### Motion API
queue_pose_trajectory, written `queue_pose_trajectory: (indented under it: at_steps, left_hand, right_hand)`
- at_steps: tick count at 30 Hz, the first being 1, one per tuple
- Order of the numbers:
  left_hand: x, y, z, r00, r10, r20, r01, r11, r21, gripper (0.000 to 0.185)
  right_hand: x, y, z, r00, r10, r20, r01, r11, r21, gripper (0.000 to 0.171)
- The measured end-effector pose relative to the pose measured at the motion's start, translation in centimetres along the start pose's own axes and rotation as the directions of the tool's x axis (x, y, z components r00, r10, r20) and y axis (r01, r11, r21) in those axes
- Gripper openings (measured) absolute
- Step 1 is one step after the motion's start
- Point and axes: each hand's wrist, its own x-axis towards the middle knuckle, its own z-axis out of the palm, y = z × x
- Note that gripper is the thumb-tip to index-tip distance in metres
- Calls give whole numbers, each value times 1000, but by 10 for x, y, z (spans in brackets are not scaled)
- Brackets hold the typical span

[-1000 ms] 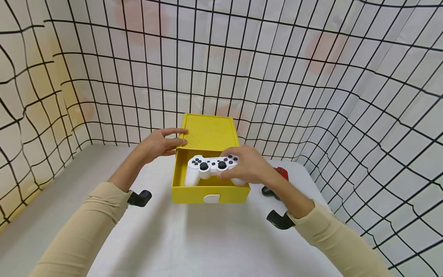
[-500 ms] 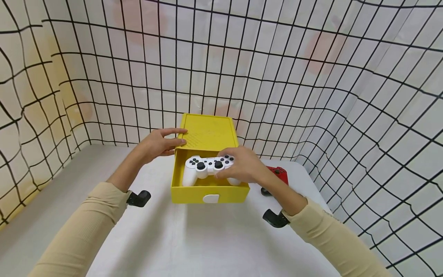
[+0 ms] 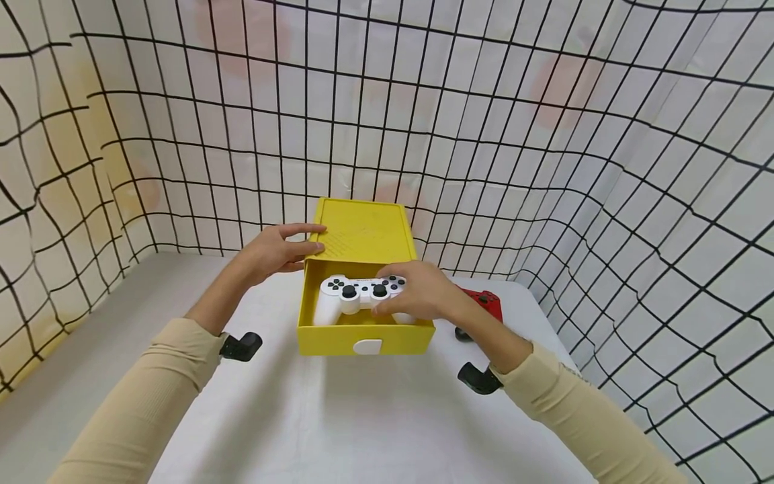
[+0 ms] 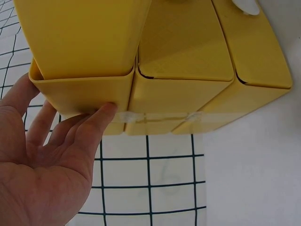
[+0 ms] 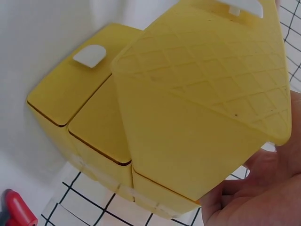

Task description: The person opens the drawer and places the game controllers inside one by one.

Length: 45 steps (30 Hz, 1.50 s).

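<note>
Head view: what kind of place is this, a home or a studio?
Probably a staged recording booth, not a home: black-gridded white sheet walls enclose a plain white table, which carries only a yellow plastic drawer box and two game controllers, one white, one red.

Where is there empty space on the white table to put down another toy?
The white table is bare in front of the yellow plastic drawer box, between the two sleeves, and to its left under the left hand. It is crowded on the right, where the red game controller lies, and in the drawer, where the right hand holds the white game controller.
</note>
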Motion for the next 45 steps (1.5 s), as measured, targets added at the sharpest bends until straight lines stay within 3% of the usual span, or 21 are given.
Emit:
queue_pose_trajectory:
  at_steps: [18,31,45]
  left_hand:
    - [1,-1,0,1000,-6,2,6,1000,-9,57]
    - [1,0,1,1000,-13,-8,13,1000,-1,57]
    - [0,0,1,1000,-3,9,3,1000,14,58]
  right_hand:
    - [1,-1,3,999,-8,36,10,998,-62,62]
    - [-3,-4,-4,998,30,58,-27,998,-49,76]
    - [-44,2,-32,998,-56,24,56,998,-8,79]
